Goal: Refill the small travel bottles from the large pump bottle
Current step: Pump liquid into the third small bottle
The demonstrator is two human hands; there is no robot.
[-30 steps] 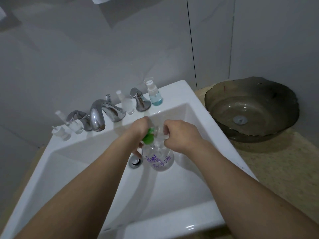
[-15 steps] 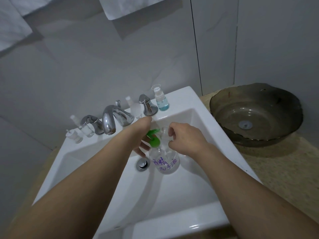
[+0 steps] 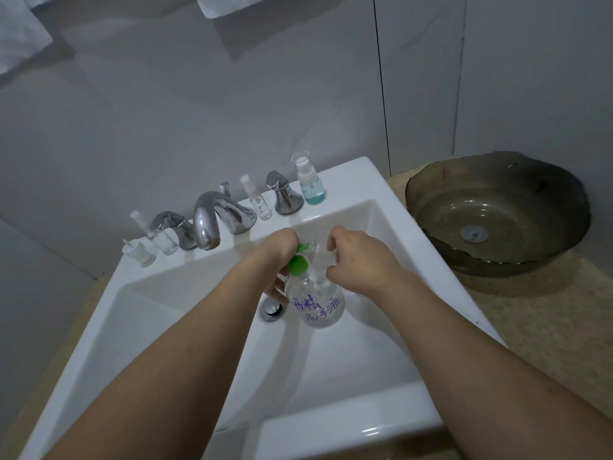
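Note:
A large clear pump bottle (image 3: 316,305) with purple writing and a green pump head (image 3: 297,263) stands in the white sink basin (image 3: 348,366). My left hand (image 3: 280,257) lies over the pump head, fingers curled round the bottle's neck. My right hand (image 3: 356,260) grips a small clear travel bottle (image 3: 319,255) right beside the green spout. On the sink's back ledge stand a small bottle with blue liquid (image 3: 310,182), a slim clear spray bottle (image 3: 260,202), another clear bottle (image 3: 159,235) and a small loose pump cap (image 3: 139,254).
A chrome faucet (image 3: 212,224) with two handles sits on the back ledge. The chrome drain (image 3: 272,310) lies left of the big bottle. A dark glass bowl (image 3: 497,214) rests on the beige counter at right. White towels hang on the wall above.
The view shifted slightly. Both hands stay together over the pump head and the small bottle; little else moved.

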